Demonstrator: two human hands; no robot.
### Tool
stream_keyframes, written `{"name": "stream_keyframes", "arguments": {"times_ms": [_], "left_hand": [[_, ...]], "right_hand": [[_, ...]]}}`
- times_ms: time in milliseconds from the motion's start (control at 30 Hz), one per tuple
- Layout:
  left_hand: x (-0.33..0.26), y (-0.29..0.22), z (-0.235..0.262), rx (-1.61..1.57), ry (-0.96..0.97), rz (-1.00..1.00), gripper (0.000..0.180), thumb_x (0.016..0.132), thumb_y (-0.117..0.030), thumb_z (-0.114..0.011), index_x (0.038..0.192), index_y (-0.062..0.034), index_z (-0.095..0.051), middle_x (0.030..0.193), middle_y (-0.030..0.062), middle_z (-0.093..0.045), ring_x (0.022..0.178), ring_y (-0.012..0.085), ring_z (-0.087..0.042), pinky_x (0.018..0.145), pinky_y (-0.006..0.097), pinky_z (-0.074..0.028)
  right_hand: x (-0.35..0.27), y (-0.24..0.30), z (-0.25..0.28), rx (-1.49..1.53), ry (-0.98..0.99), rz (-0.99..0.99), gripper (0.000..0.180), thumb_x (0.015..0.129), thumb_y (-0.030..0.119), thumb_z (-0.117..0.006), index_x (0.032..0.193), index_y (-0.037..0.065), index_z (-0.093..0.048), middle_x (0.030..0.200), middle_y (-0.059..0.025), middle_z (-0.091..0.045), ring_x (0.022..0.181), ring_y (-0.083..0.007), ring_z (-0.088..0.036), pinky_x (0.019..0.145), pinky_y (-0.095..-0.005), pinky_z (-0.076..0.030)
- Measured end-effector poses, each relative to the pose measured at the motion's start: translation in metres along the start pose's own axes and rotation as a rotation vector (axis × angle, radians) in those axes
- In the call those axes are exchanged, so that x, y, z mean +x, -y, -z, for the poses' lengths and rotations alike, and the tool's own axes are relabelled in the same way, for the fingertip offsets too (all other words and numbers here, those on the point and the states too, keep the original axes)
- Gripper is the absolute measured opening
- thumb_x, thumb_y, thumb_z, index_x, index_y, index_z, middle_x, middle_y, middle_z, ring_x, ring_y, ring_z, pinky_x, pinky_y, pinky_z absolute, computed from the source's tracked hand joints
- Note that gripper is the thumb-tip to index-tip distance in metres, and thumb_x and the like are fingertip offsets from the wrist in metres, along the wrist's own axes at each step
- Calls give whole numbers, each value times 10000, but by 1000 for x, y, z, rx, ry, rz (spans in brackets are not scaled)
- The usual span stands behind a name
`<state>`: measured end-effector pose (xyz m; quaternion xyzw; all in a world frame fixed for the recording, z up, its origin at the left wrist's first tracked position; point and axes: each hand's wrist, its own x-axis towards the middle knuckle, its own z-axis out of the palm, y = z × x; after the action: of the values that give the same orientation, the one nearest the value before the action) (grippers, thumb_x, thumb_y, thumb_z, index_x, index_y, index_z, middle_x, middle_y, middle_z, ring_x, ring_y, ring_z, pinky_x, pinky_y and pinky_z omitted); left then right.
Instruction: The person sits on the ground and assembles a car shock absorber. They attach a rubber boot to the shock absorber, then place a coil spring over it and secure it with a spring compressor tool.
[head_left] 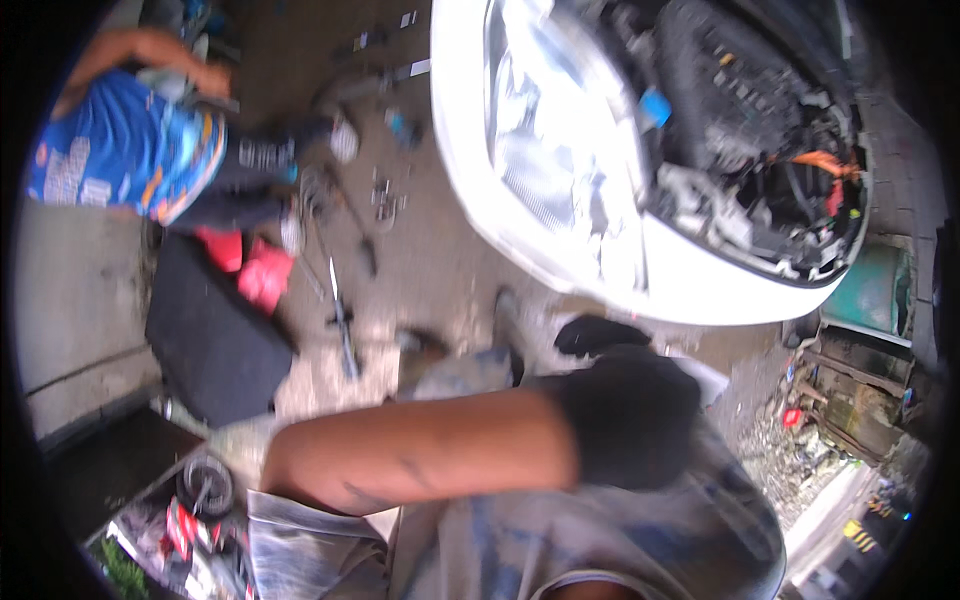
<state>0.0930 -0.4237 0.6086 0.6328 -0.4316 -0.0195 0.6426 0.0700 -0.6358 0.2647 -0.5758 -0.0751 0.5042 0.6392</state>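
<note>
My left arm reaches across the front of my body from the lower left. My left hand (635, 420), in a black glove, is blurred and its fingers are hidden. Just beyond it is a second black shape (600, 335) that looks like a gloved hand, perhaps my right; its arm does not show. A pale flat thing (705, 378) peeks out beside the left glove, too little to name. Ahead stands a white car (610, 285) with its engine bay (735, 130) uncovered and a large headlight (560, 140) at the corner. Neither glove visibly touches the car.
At the left a person in a blue shirt (130, 150) stands near a black panel (215, 330) and red bags (262, 275). Tools, including a long screwdriver-like one (342, 325), lie on the floor. A green container (868, 290) and rubble (790, 440) are at the right.
</note>
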Motion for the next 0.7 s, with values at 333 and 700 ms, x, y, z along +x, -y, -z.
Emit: {"name": "stream_keyframes", "arguments": {"times_ms": [333, 700], "left_hand": [[-315, 64, 103, 970, -305, 1202, 338, 842, -302, -638, 1061, -45, -644, 992, 202, -669, 939, 383, -637, 813, 455, -506], [-333, 18, 61, 604, -531, 1443, 289, 878, -273, -623, 1016, -20, -651, 948, 194, -682, 946, 369, -650, 768, 405, -509]], "right_hand": [[5, 136, 12, -765, -224, 419, 213, 873, 192, -689, 1008, 29, -664, 971, -106, -684, 902, -204, -654, 808, -329, -512], [45, 153, 8, -738, -161, 438, 227, 891, 214, -666, 1013, 22, -652, 948, -101, -673, 889, -206, -645, 799, -332, -503]]}}
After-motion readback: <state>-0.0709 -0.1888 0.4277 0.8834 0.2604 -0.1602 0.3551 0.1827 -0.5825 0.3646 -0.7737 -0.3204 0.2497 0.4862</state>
